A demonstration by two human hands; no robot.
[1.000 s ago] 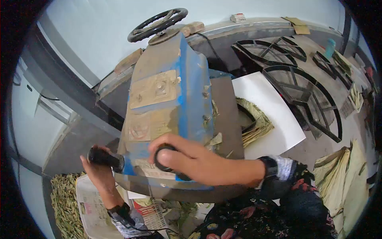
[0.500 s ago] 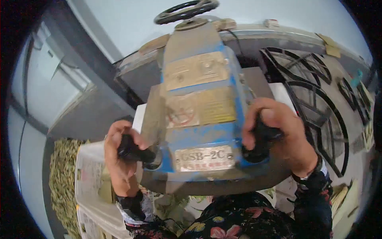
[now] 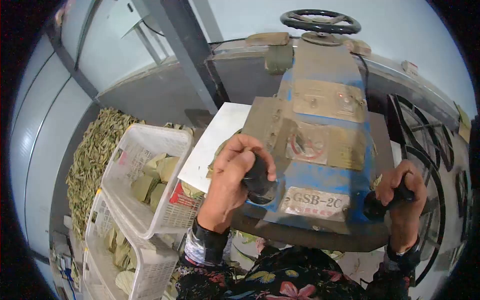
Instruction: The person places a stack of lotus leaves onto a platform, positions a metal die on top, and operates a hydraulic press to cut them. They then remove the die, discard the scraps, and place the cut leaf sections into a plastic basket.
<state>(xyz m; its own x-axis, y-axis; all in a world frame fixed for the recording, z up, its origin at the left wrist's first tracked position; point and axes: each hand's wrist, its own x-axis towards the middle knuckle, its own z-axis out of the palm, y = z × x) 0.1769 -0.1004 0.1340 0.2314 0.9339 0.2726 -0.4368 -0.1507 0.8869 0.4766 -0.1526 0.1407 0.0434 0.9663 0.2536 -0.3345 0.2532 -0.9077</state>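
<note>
Since the earlier frame, the view swings left. Left hand [image 3: 235, 175] and right hand [image 3: 402, 192] grip the black knobs [image 3: 260, 182] of the GSB-2C press [image 3: 320, 145], fingers closed, at 6 o'clock. Pressing stage; next requires simultaneous actuation.

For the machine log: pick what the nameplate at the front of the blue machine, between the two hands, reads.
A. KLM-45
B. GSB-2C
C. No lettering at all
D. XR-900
B. The nameplate on the lower front of the blue machine reads GSB-2C, and it sits between the left hand and the right hand, each gripping a black knob.
</note>
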